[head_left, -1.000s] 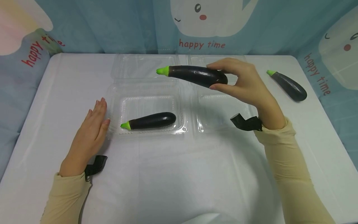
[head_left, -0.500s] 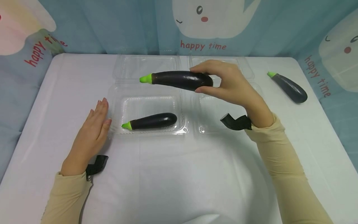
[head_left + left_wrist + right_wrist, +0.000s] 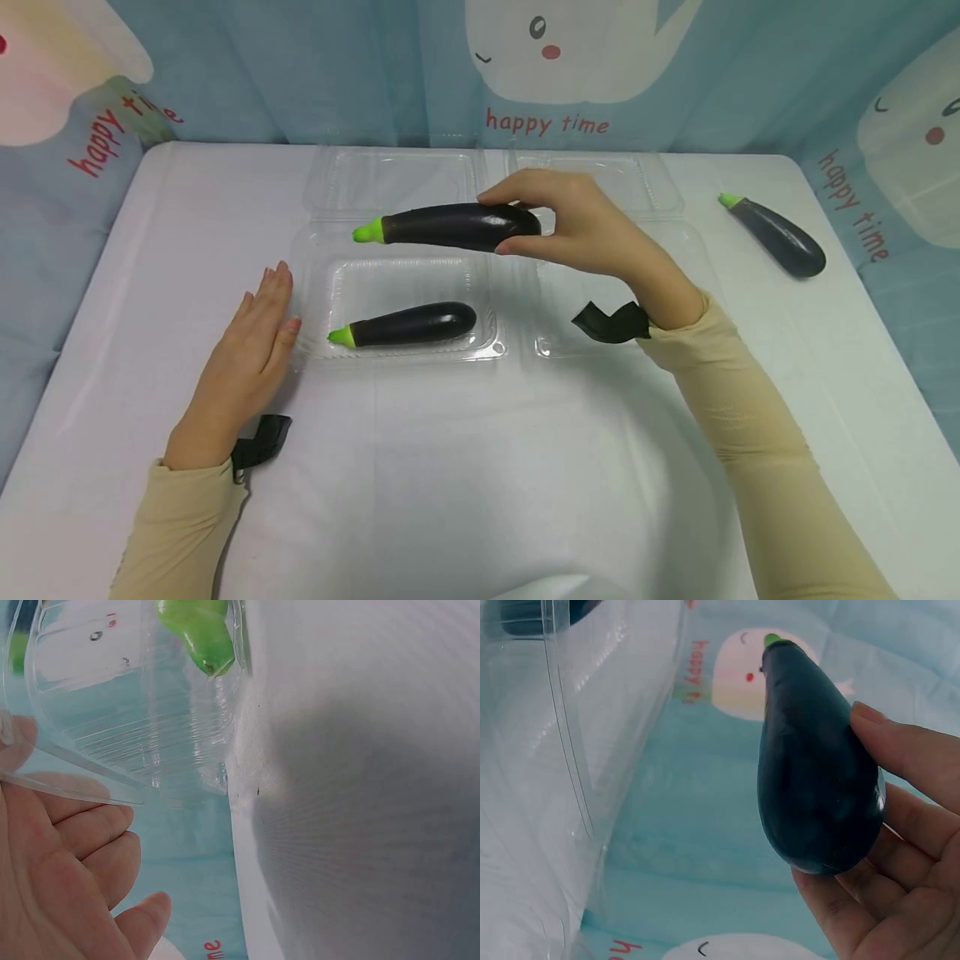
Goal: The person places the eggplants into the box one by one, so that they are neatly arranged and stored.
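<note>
The right hand [image 3: 577, 221] grips a dark eggplant [image 3: 442, 226] by its thick end, above the back part of the left clear container [image 3: 300, 283]; its green stem points left. In the right wrist view the fingers and thumb hold that eggplant [image 3: 817, 765] at its wide end. Inside the left container's tray lies another eggplant [image 3: 416, 324], stem to the left. Beside this container's left edge the left hand [image 3: 243, 367] is held with its fingers straight. The left wrist view shows this hand [image 3: 75, 862] by the clear plastic wall, near a green stem [image 3: 202, 634].
A second clear container [image 3: 600, 321] stands right of the first, both with lids laid back. One more eggplant [image 3: 778, 237] lies at the table's back right. A blue printed curtain [image 3: 360, 75] hangs behind the white table [image 3: 450, 483].
The right hand has moved left and slightly toward the front edge, carrying the eggplant from between the containers to over the left one. The left hand has stayed in place.
</note>
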`<state>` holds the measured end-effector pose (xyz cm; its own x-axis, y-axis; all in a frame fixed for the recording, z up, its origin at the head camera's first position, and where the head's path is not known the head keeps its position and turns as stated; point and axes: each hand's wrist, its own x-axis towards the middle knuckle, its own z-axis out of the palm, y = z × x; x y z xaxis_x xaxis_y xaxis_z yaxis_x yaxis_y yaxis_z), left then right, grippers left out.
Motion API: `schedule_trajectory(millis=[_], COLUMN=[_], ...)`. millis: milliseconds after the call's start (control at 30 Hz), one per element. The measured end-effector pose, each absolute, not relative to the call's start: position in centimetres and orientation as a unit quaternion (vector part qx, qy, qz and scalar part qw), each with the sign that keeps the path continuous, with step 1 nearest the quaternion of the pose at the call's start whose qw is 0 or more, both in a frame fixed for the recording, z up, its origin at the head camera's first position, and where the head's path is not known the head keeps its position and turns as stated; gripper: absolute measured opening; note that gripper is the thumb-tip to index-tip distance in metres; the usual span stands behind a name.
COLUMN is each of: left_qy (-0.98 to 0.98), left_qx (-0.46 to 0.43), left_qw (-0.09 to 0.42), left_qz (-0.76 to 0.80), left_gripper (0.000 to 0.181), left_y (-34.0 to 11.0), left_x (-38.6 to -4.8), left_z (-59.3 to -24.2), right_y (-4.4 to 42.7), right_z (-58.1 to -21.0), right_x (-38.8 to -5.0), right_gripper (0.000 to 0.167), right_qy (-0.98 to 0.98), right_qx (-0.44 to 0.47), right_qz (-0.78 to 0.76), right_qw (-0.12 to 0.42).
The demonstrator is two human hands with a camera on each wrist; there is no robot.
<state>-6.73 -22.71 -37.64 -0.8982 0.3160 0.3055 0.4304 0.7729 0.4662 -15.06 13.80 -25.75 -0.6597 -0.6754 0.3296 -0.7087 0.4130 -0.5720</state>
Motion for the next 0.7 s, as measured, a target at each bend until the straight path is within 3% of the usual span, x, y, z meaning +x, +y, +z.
schedule_trajectory(millis=[333, 700], left_qy=[-0.938, -0.941], left_qx=[-0.198, -0.191], left_qw=[0.096, 0.095], left_qz=[-0.269, -0.263], left_gripper=[0.055, 0.056], left_y=[-22.7, -22.6], left_x=[-6.7, -6.6], left_z=[-37.6, -37.4], right_y=[12.1, 10.7], right_z=[-26.5, -27.4], right_x=[-16.4, -17.5], right_gripper=[0.04, 0.041], right_qy=[-0.847, -0.846], right_qx=[0.402, 0.419], right_qz=[0.342, 0.32], right_qw=[-0.057, -0.078])
